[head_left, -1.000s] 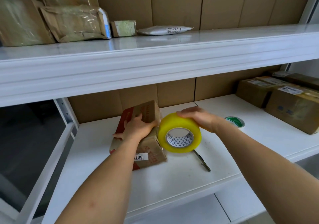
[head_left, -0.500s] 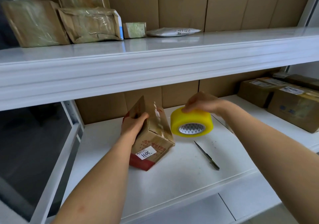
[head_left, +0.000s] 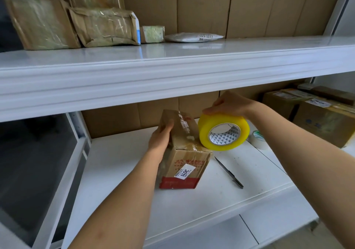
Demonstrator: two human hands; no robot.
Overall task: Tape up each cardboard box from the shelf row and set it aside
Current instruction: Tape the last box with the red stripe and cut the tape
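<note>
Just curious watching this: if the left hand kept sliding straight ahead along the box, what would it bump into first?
Probably the brown cardboard backing behind the shelf; the left hand grips the cardboard box, though depth is unclear.

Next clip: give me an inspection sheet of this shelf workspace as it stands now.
Surface: white lower shelf, faint specks.
Job's things: cardboard box on the shelf, labelled end facing the camera; yellow tape roll against its right side.
Clutter: knife on the shelf; small tape roll behind.
Hands: left hand grips the box; right hand holds the yellow roll.
Cables: nothing seen.
Surroundings: taped parcels on the upper shelf; brown boxes at right.
</note>
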